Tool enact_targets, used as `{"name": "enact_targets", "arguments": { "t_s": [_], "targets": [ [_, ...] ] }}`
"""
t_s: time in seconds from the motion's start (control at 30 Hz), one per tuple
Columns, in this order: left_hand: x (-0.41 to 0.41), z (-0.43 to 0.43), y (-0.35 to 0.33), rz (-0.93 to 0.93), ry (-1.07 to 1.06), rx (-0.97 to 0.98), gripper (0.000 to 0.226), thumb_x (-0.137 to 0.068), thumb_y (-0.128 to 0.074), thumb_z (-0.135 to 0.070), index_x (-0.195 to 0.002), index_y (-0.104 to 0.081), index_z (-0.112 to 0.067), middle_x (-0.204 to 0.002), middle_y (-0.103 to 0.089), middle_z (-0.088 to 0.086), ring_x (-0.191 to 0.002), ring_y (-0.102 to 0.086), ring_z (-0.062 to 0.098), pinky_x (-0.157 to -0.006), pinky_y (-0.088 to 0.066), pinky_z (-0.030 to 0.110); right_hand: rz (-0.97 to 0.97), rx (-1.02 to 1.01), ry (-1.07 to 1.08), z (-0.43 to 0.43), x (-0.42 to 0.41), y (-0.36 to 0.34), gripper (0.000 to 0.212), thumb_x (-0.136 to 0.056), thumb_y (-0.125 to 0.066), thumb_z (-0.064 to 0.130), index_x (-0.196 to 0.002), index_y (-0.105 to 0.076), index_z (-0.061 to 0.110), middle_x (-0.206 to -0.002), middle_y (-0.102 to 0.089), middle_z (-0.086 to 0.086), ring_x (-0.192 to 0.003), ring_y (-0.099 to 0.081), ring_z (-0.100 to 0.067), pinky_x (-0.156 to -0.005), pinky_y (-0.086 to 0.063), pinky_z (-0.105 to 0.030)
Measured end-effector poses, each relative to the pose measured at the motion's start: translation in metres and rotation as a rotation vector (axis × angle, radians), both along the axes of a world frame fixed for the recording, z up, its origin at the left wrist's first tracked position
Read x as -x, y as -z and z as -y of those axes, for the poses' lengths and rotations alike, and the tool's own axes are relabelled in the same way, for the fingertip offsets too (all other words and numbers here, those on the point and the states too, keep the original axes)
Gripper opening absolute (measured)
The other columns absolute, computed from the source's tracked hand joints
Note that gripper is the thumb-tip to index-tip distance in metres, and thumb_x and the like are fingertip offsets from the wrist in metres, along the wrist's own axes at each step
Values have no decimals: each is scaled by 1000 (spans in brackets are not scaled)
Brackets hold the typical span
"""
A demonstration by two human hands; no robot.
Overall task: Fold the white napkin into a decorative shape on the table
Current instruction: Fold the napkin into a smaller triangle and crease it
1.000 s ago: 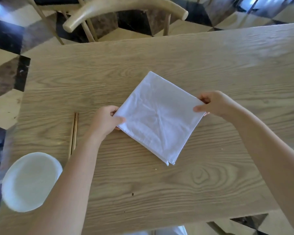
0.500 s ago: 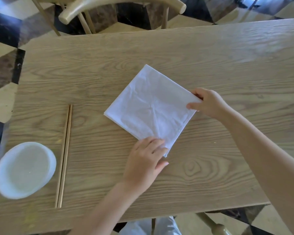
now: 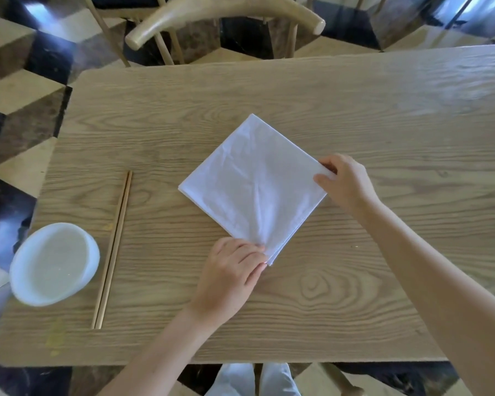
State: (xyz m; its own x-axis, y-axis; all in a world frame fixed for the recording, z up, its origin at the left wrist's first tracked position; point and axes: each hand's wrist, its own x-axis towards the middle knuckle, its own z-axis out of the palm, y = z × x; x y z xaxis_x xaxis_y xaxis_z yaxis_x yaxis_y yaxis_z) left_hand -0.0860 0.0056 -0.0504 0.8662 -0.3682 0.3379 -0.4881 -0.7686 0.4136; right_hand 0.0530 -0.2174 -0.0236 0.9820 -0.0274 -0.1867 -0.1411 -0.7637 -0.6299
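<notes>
The white napkin [image 3: 255, 187] lies folded into a square on the wooden table [image 3: 355, 110], turned like a diamond with one corner toward me. My left hand [image 3: 232, 270] pinches the layered near corner of the napkin, where the cloth is gathered into small creases. My right hand [image 3: 343, 181] holds the napkin's right corner between thumb and fingers. The far and left corners lie flat on the table.
A pair of wooden chopsticks [image 3: 113, 250] lies left of the napkin, pointing away from me. A white bowl [image 3: 53, 264] sits near the table's front left corner. A wooden chair [image 3: 223, 12] stands beyond the far edge.
My left hand left the napkin's left corner, moved to the near corner and now pinches it. My right hand kept hold of the right corner.
</notes>
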Motion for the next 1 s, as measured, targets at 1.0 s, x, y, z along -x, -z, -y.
{"name": "enact_targets", "arguments": {
  "t_s": [1.0],
  "targets": [
    [0, 34, 17, -192, -233, -451, 66, -92, -34, -49, -140, -36, -3, -149, -33, 13, -136, -35, 28, -108, -26, 46, 251, 487, -719, -71, -11, 42, 65, -90, -4, 47, -148, -4, 18, -158, -2, 2, -145, 0, -12, -118, 6, -31]
  ]
}}
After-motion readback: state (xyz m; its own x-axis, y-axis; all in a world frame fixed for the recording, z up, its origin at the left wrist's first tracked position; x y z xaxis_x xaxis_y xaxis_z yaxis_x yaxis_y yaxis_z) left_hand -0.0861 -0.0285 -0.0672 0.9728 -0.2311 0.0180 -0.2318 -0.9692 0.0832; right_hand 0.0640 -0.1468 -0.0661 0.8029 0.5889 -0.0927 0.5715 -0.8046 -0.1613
